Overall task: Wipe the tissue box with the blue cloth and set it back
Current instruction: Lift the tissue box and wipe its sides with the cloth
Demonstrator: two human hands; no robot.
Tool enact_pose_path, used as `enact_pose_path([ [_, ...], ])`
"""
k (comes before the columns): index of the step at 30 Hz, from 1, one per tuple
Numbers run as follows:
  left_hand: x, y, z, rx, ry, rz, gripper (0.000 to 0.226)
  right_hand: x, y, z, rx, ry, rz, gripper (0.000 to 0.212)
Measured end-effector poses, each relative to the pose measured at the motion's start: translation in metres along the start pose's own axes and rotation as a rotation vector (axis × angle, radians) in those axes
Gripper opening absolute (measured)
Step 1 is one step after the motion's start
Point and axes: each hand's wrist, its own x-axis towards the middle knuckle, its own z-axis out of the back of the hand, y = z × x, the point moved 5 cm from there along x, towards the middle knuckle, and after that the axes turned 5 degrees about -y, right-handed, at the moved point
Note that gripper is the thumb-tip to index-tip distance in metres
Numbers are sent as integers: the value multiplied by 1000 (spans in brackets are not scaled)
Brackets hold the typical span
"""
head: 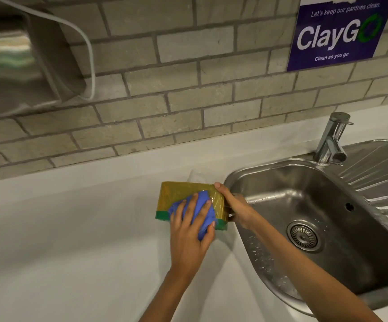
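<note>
Two hands at work: left hand (189, 238) flat, fingers spread, pressing blue cloth (201, 213) against tissue box (176, 194). Box tilted between both hands, above white counter (72, 228). Right hand (233, 206) clamped on box's right end, beside sink (304, 205).

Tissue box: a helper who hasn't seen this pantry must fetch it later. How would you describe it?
Find the steel sink in the white counter. At its left rim sits the tissue box, yellow-gold with a green bottom band, under glossy plastic, a blue cloth pressed against it.
</note>
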Motion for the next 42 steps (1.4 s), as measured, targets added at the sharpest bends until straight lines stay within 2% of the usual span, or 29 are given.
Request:
enact_pose_path([
  [2, 5, 9, 4, -22, -33, 157, 53, 0, 1, 1, 17, -14, 6, 83],
  [4, 13, 1, -1, 12, -47, 266, 46, 2, 3, 2, 22, -34, 16, 71],
  [6, 15, -16, -8, 74, -39, 189, 45, 1, 3, 2, 12, -38, 11, 66],
  [10, -2, -17, -16, 136, -13, -116, 49, 0, 0, 3, -4, -22, 12, 68],
  [12, -9, 0, -13, 99, -44, -114, 49, 0, 2, 3, 3, -14, 17, 69],
  [15, -13, 32, -5, 17, -101, 19, 50, 0, 3, 3, 28, -25, -7, 72],
  [17, -16, 41, -4, 8, -117, 47, 50, 1, 2, 4, 31, -33, -20, 75],
  [19, -18, 32, -9, 26, -108, -21, 48, 3, 2, 4, 28, -38, -27, 77],
  [23, -14, 1, -20, 141, -41, -303, 49, 1, 0, 3, 7, -38, -45, 75],
  [25, -9, 0, -17, 141, -31, -347, 51, 1, -3, 5, -16, -28, -48, 78],
  [27, -4, 10, -9, 58, -38, -256, 49, 2, -3, 6, -5, -25, -40, 80],
  [31, 9, 22, 3, -6, -89, 163, 50, 5, -1, 3, 10, -36, -12, 92],
  [33, 13, 3, -4, 25, -10, 181, 51, 5, 0, 1, 4, -42, -5, 106],
  [36, 20, -21, -15, 114, 44, 67, 53, 3, -1, 1, -43, -42, 7, 115],
  [39, 34, -8, -12, 128, 20, 188, 53, 4, -4, 2, -30, -35, 38, 109],
  [42, 43, 21, -2, 157, -13, 346, 51, 3, -4, 3, -32, -40, 73, 94],
])
